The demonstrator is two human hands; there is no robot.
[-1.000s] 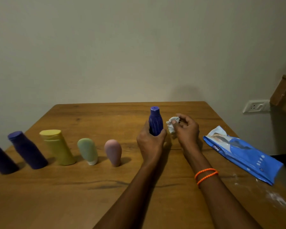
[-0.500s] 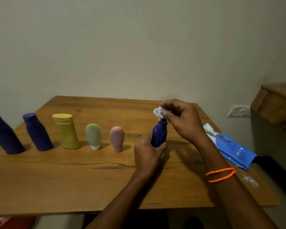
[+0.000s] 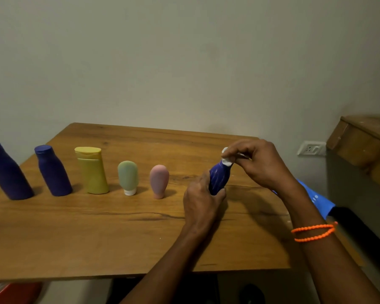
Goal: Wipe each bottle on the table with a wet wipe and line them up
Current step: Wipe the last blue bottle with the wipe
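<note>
While the left hand [image 3: 203,201] grips the lower body of the ribbed blue bottle [image 3: 219,179] and tilts it to the right above the table [image 3: 97,227], I see that the right hand [image 3: 258,164] now pinches the wet wipe [image 3: 227,160] on top of the cap. One second ago the bottle stood upright and the wipe was beside its neck, so the wiping has moved from the side up to the cap. I judge this bottle is almost finished. Five bottles already stand in a row to the left, ending with the pink bottle [image 3: 159,181], and the free place just right of it seems the next position. The blue wipes pack [image 3: 316,197] lies behind my right forearm.
</note>
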